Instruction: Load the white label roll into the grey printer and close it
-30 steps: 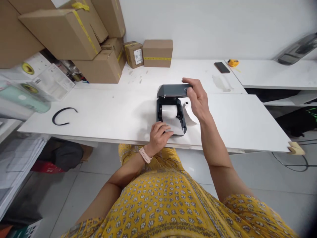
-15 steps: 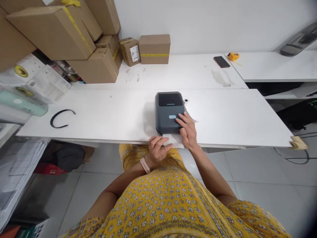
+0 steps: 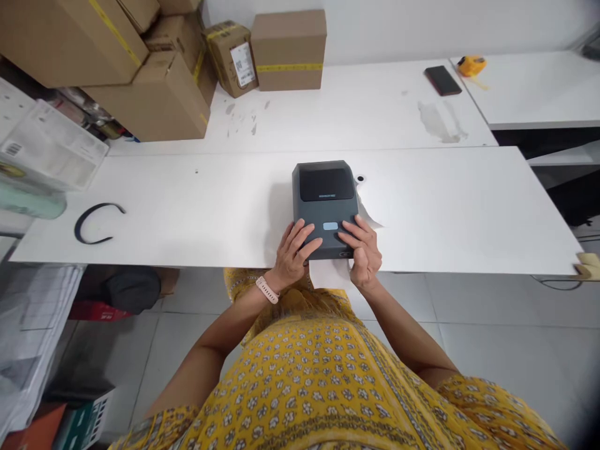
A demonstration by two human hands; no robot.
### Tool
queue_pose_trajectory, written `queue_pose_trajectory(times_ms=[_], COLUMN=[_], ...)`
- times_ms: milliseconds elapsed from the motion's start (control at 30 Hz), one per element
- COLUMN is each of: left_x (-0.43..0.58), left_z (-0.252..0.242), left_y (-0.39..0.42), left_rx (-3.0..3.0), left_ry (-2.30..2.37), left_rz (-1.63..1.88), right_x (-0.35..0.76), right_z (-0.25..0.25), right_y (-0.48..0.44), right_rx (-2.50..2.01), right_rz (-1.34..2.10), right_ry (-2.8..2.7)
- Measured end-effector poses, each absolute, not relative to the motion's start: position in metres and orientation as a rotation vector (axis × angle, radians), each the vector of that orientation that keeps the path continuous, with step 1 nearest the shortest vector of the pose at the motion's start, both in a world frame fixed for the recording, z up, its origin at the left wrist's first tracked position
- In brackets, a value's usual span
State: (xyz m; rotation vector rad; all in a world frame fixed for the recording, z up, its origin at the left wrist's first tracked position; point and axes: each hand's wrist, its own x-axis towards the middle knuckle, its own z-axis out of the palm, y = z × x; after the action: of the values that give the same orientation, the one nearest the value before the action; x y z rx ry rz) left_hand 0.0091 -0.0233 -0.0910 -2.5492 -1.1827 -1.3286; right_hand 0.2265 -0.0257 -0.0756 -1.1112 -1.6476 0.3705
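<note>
A dark grey label printer [image 3: 323, 215] with a black window and a pale blue patch on top sits near the front edge of the white desk. My left hand [image 3: 293, 250] grips its left front corner, fingers laid over the top. At the right front corner, my right hand [image 3: 364, 250] holds it the same way, with its thumb low at the front. A strip of white paper [image 3: 328, 274] hangs out from under the printer's front, over the desk edge. More white paper [image 3: 369, 209] shows behind its right side, by a small white roll with a dark core [image 3: 360, 179].
A black headband [image 3: 87, 222] lies on the desk's left part. Cardboard boxes [image 3: 290, 50] stand at the back left, beside clear packaging [image 3: 56, 150] and a mint green bottle [image 3: 28, 201]. A phone [image 3: 443, 81] and yellow tape measure [image 3: 471, 65] lie at the back right.
My left hand has moved up from the paper at the front onto the printer's left corner. My right hand stays on the right side. The view has tilted down and closer.
</note>
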Motion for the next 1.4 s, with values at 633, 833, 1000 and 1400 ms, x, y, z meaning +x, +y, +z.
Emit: queue_pose_trajectory(times_ms=[633,833,1000,1400], left_x=[0.028,0.056,0.049,0.052], left_z=[-0.050,-0.057,-0.053,-0.040], left_y=[-0.103,-0.089,-0.096,-0.090], left_rx=[-2.662,-1.962,-1.644,-2.564], left_ry=[-2.571,-3.088,-3.108,-2.961], left_rz=[-2.054,-2.244,-2.552,-2.207], right_x=[0.218,0.222,0.222,0.219], right_z=[-0.037,-0.038,-0.045,-0.045], right_y=[-0.033,-0.031,-0.026,-0.026], right_rx=[-1.150,-1.110,-1.014,-1.059], right_rz=[0.509,0.500,0.468,0.421], right_ry=[-1.570,-1.644,-1.588,-1.629])
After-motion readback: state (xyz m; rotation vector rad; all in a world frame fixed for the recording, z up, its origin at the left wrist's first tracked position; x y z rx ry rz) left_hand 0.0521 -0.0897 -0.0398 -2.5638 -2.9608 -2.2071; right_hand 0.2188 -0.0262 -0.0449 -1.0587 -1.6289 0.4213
